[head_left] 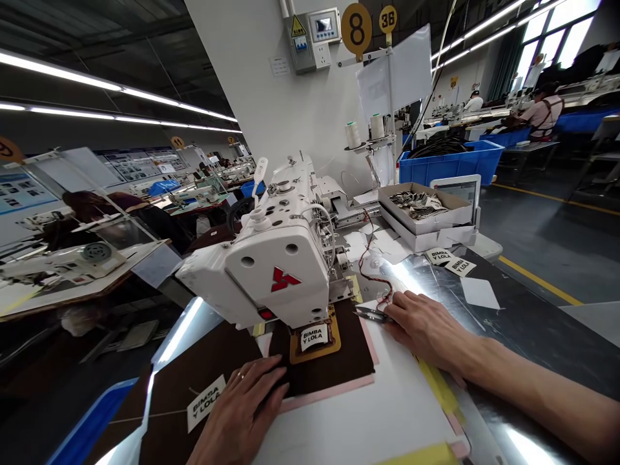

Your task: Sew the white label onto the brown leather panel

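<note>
A white sewing machine (271, 265) stands over a dark brown fabric piece (339, 361) with a white "BIMBA Y LOLA" label (314, 337) set in a yellow frame under its head. My left hand (242, 413) lies flat with fingers spread on the brown fabric's near edge, beside a second brown piece carrying another label (206, 402). My right hand (426, 326) rests on the table to the right of the needle area, its fingertips touching small thread snips (371, 314).
A grey box of labels (423, 206) sits behind, with loose labels (450, 260) on the shiny metal table (508, 323). Thread cones (363, 132) stand on a rack, a blue bin (450, 161) farther back. Other people work at distant stations.
</note>
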A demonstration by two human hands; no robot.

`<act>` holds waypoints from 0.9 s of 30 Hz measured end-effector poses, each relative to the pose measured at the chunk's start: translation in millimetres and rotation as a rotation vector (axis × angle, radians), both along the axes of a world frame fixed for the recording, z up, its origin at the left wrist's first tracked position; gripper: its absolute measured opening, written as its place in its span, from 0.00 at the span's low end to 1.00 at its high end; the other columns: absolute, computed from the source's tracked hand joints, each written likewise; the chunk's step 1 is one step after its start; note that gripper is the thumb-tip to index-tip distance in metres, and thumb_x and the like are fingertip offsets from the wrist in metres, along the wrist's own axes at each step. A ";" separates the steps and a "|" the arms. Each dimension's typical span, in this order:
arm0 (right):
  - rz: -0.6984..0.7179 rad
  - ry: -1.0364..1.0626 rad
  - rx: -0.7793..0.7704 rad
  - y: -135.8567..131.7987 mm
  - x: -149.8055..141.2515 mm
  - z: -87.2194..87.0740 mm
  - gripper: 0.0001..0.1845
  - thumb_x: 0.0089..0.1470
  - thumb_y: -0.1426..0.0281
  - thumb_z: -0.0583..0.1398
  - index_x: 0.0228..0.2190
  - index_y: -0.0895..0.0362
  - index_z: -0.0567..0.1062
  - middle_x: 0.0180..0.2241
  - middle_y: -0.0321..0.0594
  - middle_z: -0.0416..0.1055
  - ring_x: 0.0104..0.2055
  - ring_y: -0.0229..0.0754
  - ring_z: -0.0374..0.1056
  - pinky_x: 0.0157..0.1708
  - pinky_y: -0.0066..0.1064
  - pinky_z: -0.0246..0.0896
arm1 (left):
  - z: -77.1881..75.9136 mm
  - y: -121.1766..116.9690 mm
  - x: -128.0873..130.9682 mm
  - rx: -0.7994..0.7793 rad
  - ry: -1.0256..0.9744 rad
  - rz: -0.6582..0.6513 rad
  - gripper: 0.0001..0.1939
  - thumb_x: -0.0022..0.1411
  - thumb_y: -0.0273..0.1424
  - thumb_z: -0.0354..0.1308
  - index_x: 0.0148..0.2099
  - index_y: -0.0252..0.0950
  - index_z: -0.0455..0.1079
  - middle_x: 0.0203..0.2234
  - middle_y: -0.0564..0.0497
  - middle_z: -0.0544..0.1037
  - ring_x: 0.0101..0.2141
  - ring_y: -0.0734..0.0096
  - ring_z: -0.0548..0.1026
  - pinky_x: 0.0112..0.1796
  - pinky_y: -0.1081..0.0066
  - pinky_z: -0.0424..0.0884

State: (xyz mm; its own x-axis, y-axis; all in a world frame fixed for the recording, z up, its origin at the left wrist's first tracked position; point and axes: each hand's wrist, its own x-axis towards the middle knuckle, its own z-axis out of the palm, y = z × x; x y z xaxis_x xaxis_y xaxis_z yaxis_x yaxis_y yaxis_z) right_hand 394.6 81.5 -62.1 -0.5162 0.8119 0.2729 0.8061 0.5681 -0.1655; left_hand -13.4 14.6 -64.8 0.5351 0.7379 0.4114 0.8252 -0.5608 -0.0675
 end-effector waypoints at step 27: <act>0.004 0.003 0.047 -0.6 0.6 -3.5 0.07 0.70 0.69 0.56 0.39 0.56 0.74 0.40 0.43 0.70 0.40 0.49 0.68 0.40 0.41 0.62 | 1.3 -1.8 -0.2 0.006 -0.002 -0.006 0.14 0.78 0.41 0.54 0.57 0.45 0.76 0.56 0.53 0.79 0.53 0.63 0.79 0.48 0.64 0.81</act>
State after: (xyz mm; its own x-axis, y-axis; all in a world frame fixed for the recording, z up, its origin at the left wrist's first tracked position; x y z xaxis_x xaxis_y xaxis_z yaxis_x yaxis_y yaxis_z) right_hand 395.2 81.0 -65.6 -0.5183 0.7962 0.3122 0.8034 0.5785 -0.1413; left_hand -13.6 12.8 -63.6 0.5389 0.7318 0.4172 0.8218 -0.5655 -0.0695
